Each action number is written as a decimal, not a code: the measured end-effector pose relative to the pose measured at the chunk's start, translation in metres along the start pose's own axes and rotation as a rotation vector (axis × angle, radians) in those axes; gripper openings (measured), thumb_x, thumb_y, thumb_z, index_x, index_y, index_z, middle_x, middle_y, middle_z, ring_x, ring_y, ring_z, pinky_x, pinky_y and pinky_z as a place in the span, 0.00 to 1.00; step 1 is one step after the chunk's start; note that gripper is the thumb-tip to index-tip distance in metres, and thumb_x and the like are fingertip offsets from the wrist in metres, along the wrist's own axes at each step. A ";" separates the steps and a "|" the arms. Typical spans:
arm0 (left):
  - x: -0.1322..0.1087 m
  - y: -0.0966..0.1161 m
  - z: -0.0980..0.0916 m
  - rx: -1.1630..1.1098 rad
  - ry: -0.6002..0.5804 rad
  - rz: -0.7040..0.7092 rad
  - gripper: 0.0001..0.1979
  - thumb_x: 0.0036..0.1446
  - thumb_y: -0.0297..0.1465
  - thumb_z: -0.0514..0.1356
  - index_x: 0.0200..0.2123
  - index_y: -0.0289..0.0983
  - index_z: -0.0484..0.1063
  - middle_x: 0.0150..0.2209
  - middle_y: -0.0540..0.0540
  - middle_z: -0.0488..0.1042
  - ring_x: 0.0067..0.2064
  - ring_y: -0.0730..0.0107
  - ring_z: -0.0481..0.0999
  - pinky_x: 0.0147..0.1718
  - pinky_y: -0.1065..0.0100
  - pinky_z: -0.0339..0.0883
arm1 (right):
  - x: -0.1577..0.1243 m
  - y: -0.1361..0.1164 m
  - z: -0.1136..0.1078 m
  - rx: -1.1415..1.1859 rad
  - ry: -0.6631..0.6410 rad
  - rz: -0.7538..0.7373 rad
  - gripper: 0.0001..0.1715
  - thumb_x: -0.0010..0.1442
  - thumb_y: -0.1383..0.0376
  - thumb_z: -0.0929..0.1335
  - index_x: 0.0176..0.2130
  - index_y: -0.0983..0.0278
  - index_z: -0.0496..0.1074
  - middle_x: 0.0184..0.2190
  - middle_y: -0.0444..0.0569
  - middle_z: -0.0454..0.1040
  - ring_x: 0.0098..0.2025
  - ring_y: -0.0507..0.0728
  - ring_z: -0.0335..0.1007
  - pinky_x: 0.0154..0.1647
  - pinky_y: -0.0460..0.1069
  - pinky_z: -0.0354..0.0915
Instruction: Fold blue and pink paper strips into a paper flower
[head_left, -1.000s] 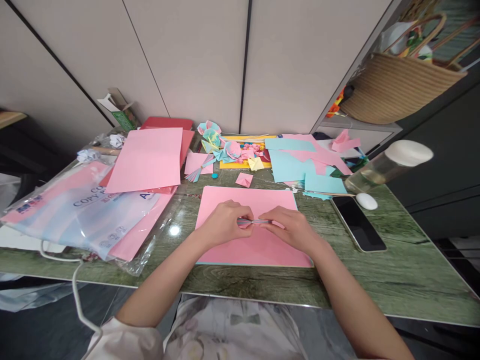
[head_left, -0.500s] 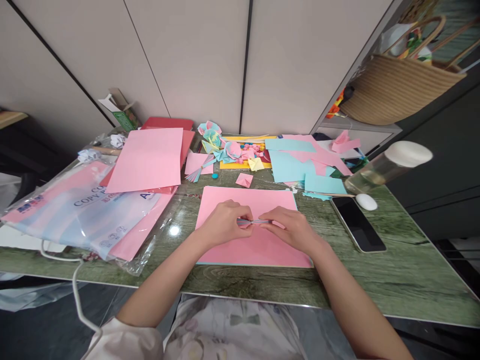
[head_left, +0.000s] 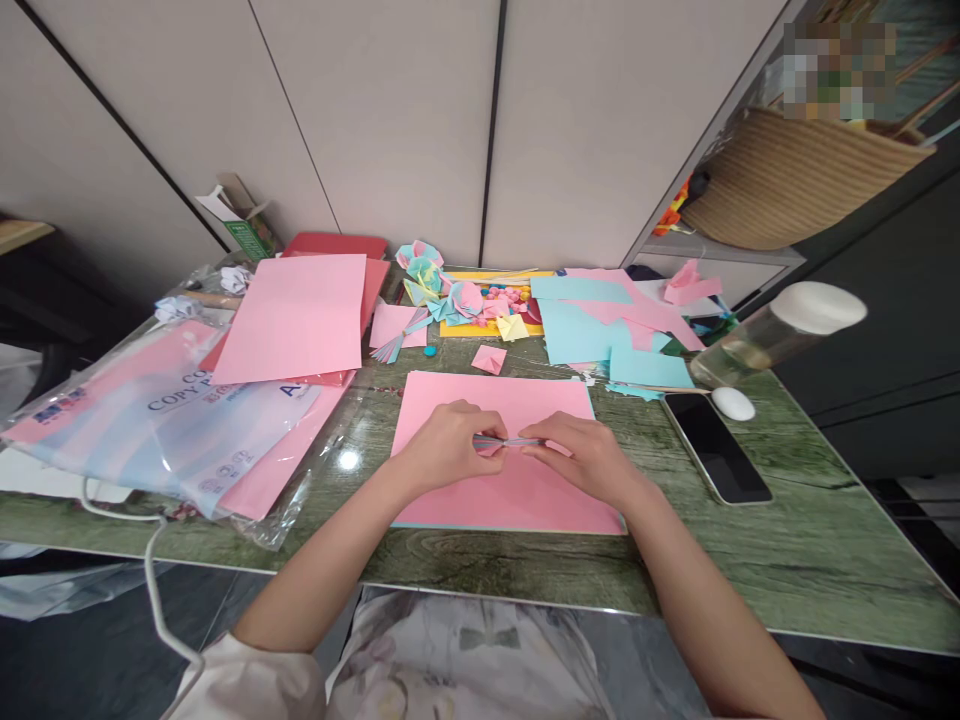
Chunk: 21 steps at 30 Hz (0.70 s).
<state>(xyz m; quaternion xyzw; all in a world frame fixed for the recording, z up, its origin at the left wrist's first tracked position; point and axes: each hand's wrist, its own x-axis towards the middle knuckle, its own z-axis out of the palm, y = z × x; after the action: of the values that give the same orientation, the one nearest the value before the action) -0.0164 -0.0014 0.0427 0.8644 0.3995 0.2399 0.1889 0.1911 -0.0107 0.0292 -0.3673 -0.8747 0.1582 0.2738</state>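
My left hand (head_left: 442,447) and my right hand (head_left: 586,458) meet over a pink sheet (head_left: 510,495) lying on the green table (head_left: 787,540). Both pinch the ends of a narrow folded paper strip (head_left: 510,441), blue and pink, held just above the sheet. The fingers of both hands are closed on it. A small pink folded square (head_left: 488,358) lies just beyond the sheet.
A plastic pack of copy paper (head_left: 150,420) with loose pink sheets (head_left: 296,318) lies at left. Paper flowers and scraps (head_left: 450,295) sit at the back, blue sheets (head_left: 577,330) to their right. A phone (head_left: 716,445), white mouse (head_left: 733,402) and jar (head_left: 772,335) stand at right; a woven basket (head_left: 787,175) sits on a shelf.
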 end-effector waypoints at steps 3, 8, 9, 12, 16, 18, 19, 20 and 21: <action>0.000 -0.001 0.001 0.021 0.011 0.010 0.04 0.43 0.28 0.57 0.27 0.39 0.69 0.24 0.52 0.72 0.29 0.72 0.69 0.31 0.71 0.60 | 0.000 0.000 0.000 0.010 -0.008 0.005 0.10 0.57 0.63 0.62 0.40 0.61 0.68 0.32 0.48 0.73 0.33 0.52 0.68 0.34 0.47 0.64; 0.000 -0.001 0.000 0.025 0.000 0.015 0.04 0.42 0.28 0.57 0.26 0.39 0.68 0.24 0.53 0.72 0.28 0.73 0.68 0.31 0.72 0.59 | -0.001 0.000 0.001 0.013 -0.023 0.011 0.10 0.57 0.63 0.62 0.40 0.61 0.68 0.32 0.48 0.73 0.33 0.52 0.67 0.34 0.47 0.63; 0.000 -0.001 0.000 0.020 -0.006 0.015 0.04 0.42 0.27 0.57 0.26 0.39 0.68 0.24 0.53 0.72 0.28 0.73 0.68 0.31 0.72 0.59 | 0.000 0.000 0.001 0.012 -0.023 0.010 0.10 0.57 0.63 0.62 0.40 0.61 0.68 0.32 0.48 0.73 0.33 0.52 0.67 0.34 0.47 0.63; 0.001 0.000 -0.001 0.010 -0.024 0.012 0.05 0.42 0.26 0.56 0.27 0.39 0.68 0.24 0.53 0.72 0.28 0.73 0.68 0.30 0.73 0.59 | 0.000 0.000 0.001 0.019 -0.021 0.004 0.11 0.57 0.63 0.62 0.40 0.61 0.68 0.33 0.48 0.73 0.34 0.52 0.67 0.34 0.47 0.63; 0.000 0.002 -0.002 -0.005 -0.026 0.010 0.06 0.41 0.25 0.56 0.27 0.39 0.69 0.24 0.53 0.72 0.28 0.73 0.68 0.29 0.72 0.59 | 0.000 0.000 0.000 0.043 -0.035 0.014 0.11 0.57 0.64 0.62 0.40 0.62 0.68 0.33 0.48 0.73 0.34 0.52 0.67 0.34 0.47 0.62; 0.000 0.002 -0.002 -0.036 -0.027 -0.008 0.06 0.41 0.26 0.56 0.27 0.39 0.70 0.24 0.53 0.72 0.28 0.73 0.68 0.30 0.72 0.59 | 0.000 0.000 -0.001 0.068 -0.038 0.041 0.11 0.56 0.64 0.63 0.40 0.61 0.69 0.33 0.48 0.73 0.34 0.52 0.67 0.35 0.47 0.62; 0.000 0.001 -0.001 -0.072 -0.029 -0.034 0.06 0.42 0.26 0.56 0.27 0.38 0.70 0.24 0.53 0.72 0.28 0.73 0.68 0.31 0.71 0.59 | 0.001 0.000 -0.001 0.089 -0.040 0.067 0.10 0.56 0.63 0.63 0.39 0.61 0.69 0.33 0.47 0.73 0.34 0.52 0.67 0.35 0.47 0.61; 0.001 0.000 0.000 -0.127 -0.031 -0.075 0.06 0.42 0.27 0.56 0.27 0.38 0.70 0.25 0.52 0.72 0.28 0.73 0.69 0.31 0.71 0.60 | 0.002 0.000 -0.001 0.116 -0.042 0.104 0.10 0.56 0.62 0.63 0.39 0.61 0.69 0.33 0.47 0.73 0.33 0.52 0.67 0.35 0.47 0.61; 0.001 -0.002 0.000 -0.207 -0.044 -0.130 0.06 0.42 0.27 0.57 0.27 0.38 0.70 0.25 0.52 0.73 0.28 0.73 0.69 0.31 0.71 0.60 | 0.003 0.000 0.000 0.153 -0.043 0.149 0.10 0.55 0.62 0.64 0.38 0.61 0.70 0.32 0.47 0.73 0.33 0.52 0.67 0.35 0.47 0.61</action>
<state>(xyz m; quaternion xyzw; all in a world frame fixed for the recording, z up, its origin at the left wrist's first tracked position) -0.0166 0.0009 0.0417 0.8176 0.4237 0.2480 0.3009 0.1891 -0.0086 0.0309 -0.4061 -0.8360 0.2523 0.2694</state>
